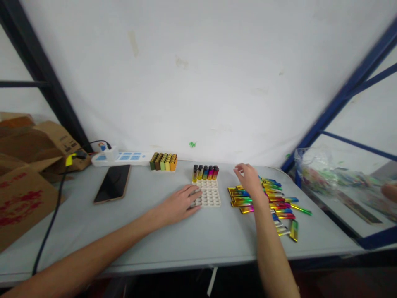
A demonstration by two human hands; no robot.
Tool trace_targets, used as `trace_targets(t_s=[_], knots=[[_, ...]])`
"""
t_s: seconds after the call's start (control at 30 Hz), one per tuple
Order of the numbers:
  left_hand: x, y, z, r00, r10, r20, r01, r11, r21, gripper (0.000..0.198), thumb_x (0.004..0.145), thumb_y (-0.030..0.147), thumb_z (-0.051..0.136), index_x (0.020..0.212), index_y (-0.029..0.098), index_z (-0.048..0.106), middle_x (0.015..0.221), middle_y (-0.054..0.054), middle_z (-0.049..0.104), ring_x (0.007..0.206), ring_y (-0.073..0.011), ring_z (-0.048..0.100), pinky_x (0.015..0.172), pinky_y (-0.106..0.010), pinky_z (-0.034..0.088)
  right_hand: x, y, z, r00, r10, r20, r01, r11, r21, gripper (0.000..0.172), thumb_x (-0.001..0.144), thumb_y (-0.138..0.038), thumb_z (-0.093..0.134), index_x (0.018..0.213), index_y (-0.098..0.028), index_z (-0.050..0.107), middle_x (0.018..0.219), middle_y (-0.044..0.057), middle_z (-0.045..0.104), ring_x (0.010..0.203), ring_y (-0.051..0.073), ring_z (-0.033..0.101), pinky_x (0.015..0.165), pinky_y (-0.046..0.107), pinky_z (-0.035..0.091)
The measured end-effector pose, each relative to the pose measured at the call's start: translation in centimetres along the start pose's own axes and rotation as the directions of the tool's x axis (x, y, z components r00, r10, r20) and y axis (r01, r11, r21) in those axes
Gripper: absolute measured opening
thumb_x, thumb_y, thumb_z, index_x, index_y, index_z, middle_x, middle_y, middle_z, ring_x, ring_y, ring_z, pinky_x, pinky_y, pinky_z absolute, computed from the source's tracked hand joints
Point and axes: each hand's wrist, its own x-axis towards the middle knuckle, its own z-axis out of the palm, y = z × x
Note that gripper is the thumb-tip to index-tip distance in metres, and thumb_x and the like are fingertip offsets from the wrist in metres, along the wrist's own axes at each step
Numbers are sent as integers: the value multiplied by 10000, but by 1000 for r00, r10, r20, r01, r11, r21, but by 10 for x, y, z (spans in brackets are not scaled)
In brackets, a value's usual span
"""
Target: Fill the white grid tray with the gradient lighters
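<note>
My left hand (181,203) lies flat on the grey table (186,236), fingers stretched out and touching the left edge of a white tray (211,194) with round holes. A row of several coloured lighters (205,171) stands in the tray's far row. My right hand (248,178) hovers over a pile of shiny multicoloured lighters (273,203) to the right of the tray; its fingers are curled and loosely apart, with nothing visible in them.
A second block of green, yellow and orange lighters (163,161) stands at the back by a white power strip (120,157). A phone (112,183) lies at left, near cardboard boxes (25,174). At right is a plastic bag (328,174) of lighters.
</note>
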Motion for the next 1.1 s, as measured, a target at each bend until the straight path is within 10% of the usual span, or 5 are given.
trace_targets(t_s=[0.27, 0.77, 1.1], knots=[[1, 2, -3, 1000, -1, 1, 1, 1000, -22, 410, 1011, 389, 526, 1376, 206, 552, 1403, -125, 541, 1334, -275, 477, 1133, -443, 441, -14, 44, -11, 868, 385, 314, -335, 920, -204, 661, 796, -652, 679, 1217, -142, 660, 1106, 167, 722, 1010, 294, 685, 840, 348, 493], [1, -2, 0, 1000, 1, -20, -2, 999, -50, 402, 1002, 390, 541, 1358, 205, 568, 1399, -132, 550, 1321, -284, 498, 1121, -460, 455, -4, 24, 10, 968, 195, 156, -173, 975, -140, 348, 865, -369, 714, 1120, -133, 705, 1014, 127, 722, 1004, 233, 668, 891, 298, 467], [1, 0, -3, 1000, 1, -14, -1, 998, -59, 415, 1006, 394, 537, 1375, 207, 555, 1404, -129, 542, 1336, -281, 481, 1134, -451, 441, -2, 24, 14, 913, 113, 391, -78, 991, -106, 159, 842, -271, 716, 966, -179, 758, 979, 74, 768, 897, 198, 693, 764, 261, 462]])
